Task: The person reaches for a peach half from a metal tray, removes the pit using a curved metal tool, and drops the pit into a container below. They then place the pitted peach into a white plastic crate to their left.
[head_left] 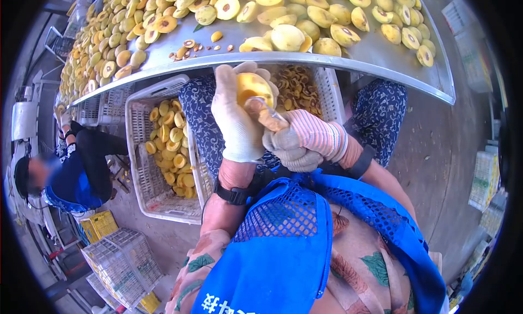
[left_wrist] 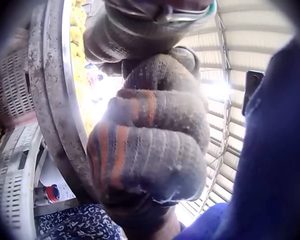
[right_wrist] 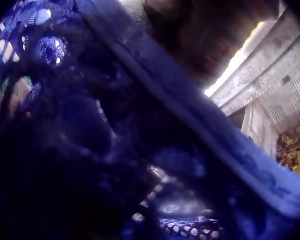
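Note:
In the head view the left hand [head_left: 235, 115], in a pale glove, holds a yellow fruit half [head_left: 254, 89] with its hollow side showing. The gloved right hand [head_left: 305, 139] has its fingers curled round a small tool [head_left: 267, 115], whose far end meets the fruit's hollow. The two hands are close together, just below the table edge. In the left wrist view, curled gloved fingers with orange stripes [left_wrist: 150, 145] fill the middle; the fruit is hidden there. Blue vest cloth [right_wrist: 155, 115] covers most of the right wrist view, and the fruit and tool cannot be made out.
Many halved fruits [head_left: 227, 8] lie on the metal table [head_left: 381, 69]. A white crate [head_left: 136, 145] of fruit halves stands below left; another crate [head_left: 331, 93] holds brownish scraps between the knees. Pits and bits lie near the table edge. Another person [head_left: 81, 172] sits at far left.

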{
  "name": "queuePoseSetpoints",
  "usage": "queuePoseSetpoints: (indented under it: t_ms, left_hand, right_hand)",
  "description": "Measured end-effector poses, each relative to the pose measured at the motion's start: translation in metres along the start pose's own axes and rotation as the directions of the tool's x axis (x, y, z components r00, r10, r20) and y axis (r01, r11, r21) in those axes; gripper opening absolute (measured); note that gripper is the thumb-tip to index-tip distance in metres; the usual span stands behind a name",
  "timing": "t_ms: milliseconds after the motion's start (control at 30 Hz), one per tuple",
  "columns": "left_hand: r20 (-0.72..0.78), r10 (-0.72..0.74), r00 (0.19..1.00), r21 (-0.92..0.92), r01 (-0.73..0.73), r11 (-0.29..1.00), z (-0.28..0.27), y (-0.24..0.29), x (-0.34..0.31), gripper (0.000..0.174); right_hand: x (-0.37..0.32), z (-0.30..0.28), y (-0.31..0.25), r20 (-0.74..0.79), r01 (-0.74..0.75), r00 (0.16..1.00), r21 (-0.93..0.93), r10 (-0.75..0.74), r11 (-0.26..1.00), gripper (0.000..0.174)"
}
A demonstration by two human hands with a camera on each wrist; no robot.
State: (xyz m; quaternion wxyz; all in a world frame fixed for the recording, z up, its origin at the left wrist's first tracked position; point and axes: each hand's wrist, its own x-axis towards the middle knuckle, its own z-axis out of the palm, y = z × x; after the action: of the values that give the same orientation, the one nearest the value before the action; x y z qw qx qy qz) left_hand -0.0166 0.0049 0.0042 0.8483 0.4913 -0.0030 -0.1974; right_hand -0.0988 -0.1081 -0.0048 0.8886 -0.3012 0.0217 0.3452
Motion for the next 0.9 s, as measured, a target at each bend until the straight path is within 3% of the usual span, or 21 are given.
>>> queuePoseSetpoints:
  t_ms: [33,67,100,133,167,200,233,267,300,367,433,467,500,533,600,633,700,733,767,867,900]
  left_hand:
    - [-0.051,-0.094,0.994,-0.195,0.082,0.977,-0.001,-0.001,0.003,0.052]
    - [-0.025,-0.068,0.997,-0.238,0.06,0.969,-0.008,0.002,0.006,0.052]
    - [-0.121,-0.008,0.993,-0.221,-0.019,0.975,-0.012,0.007,0.01,0.054]
    - [-0.149,0.032,0.988,-0.183,-0.06,0.981,-0.023,0.014,0.012,0.053]
    - [-0.177,0.07,0.982,-0.139,-0.095,0.986,-0.041,0.024,0.012,0.053]
    - [-0.235,0.16,0.959,-0.031,-0.172,0.985,-0.073,0.031,0.016,0.049]
    - [-0.271,0.249,0.93,0.078,-0.237,0.968,-0.101,0.041,0.02,0.045]
    - [-0.371,0.419,0.829,0.421,-0.252,0.871,-0.123,0.049,0.02,0.042]
    - [-0.388,0.606,0.694,0.704,-0.201,0.681,-0.134,0.055,0.022,0.04]
    - [-0.37,0.646,0.668,0.738,-0.211,0.641,-0.145,0.064,0.027,0.041]
    - [-0.172,0.528,0.832,0.767,-0.223,0.601,-0.076,0.064,0.023,0.037]
    - [-0.084,0.446,0.891,0.794,-0.21,0.57,-0.056,0.058,0.034,0.045]
    - [-0.048,0.373,0.927,0.919,-0.106,0.38,-0.043,0.05,0.054,0.053]
    - [0.087,0.296,0.951,0.978,-0.138,0.159,-0.033,0.036,0.075,0.063]
    - [0.369,0.09,0.925,0.905,-0.335,-0.263,0.007,0.015,0.106,0.052]
    - [0.342,-0.134,0.93,0.934,-0.352,-0.061,0.006,0.001,0.131,0.041]
    - [0.294,-0.292,0.91,0.956,-0.273,0.11,0.015,0.002,0.15,0.034]
    - [0.355,-0.192,0.915,0.934,-0.339,0.114,0.014,-0.002,0.156,0.027]
    - [0.354,-0.199,0.914,0.935,-0.339,0.106,0.011,-0.004,0.157,0.027]
    - [0.209,-0.033,0.977,0.664,-0.117,0.739,-0.007,0.0,0.161,0.026]
    - [0.236,-0.033,0.971,0.529,-0.099,0.843,-0.023,0.0,0.159,0.029]
  right_hand:
    - [-0.002,-0.003,0.002,0.012,0.0,1.0,-0.011,0.0,1.0,0.02]
    - [-0.004,-0.008,0.004,-0.043,0.008,0.999,0.045,-0.006,0.999,0.018]
    - [-0.006,-0.013,0.004,-0.094,0.017,0.996,0.104,-0.007,0.994,0.016]
    - [-0.008,-0.017,-0.001,-0.207,0.043,0.978,0.03,-0.036,0.999,0.019]
    - [0.003,-0.038,0.005,-0.453,0.024,0.869,-0.364,-0.2,0.931,0.021]
    - [0.012,-0.073,0.022,-0.532,-0.28,0.736,-0.802,-0.418,0.527,0.02]
    - [0.017,-0.086,0.025,-0.426,-0.601,0.625,-0.797,-0.654,-0.055,0.021]
    - [0.015,-0.095,0.027,-0.555,-0.676,0.586,-0.736,-0.59,0.021,0.021]
    - [0.014,-0.092,0.021,-0.594,-0.662,0.597,-0.744,-0.54,0.087,0.021]
    - [0.019,-0.088,0.02,-0.617,-0.656,0.659,-0.751,-0.43,0.072,0.021]
    - [0.028,-0.087,0.028,-0.598,-0.626,0.739,-0.78,-0.311,0.012,0.02]
    - [0.033,-0.088,0.032,-0.591,-0.612,0.767,-0.791,-0.251,-0.007,0.02]
    - [0.033,-0.086,0.036,-0.585,-0.598,0.783,-0.801,-0.211,0.0,0.02]
    - [0.032,-0.086,0.039,-0.583,-0.591,0.792,-0.807,-0.179,0.014,0.02]
    - [0.031,-0.089,0.044,-0.582,-0.58,0.799,-0.812,-0.149,0.061,0.02]
    - [0.028,-0.091,0.043,-0.584,-0.577,0.798,-0.812,-0.152,0.089,0.02]
    - [0.023,-0.094,0.04,-0.584,-0.564,0.794,-0.811,-0.17,0.154,0.02]
    - [0.023,-0.094,0.038,-0.586,-0.558,0.789,-0.809,-0.185,0.186,0.02]
    - [0.022,-0.093,0.036,-0.586,-0.546,0.783,-0.808,-0.209,0.22,0.02]
    - [0.02,-0.083,0.024,-0.583,-0.483,0.739,-0.808,-0.338,0.338,0.02]
    - [0.017,-0.075,0.018,-0.571,-0.434,0.714,-0.815,-0.406,0.384,0.02]
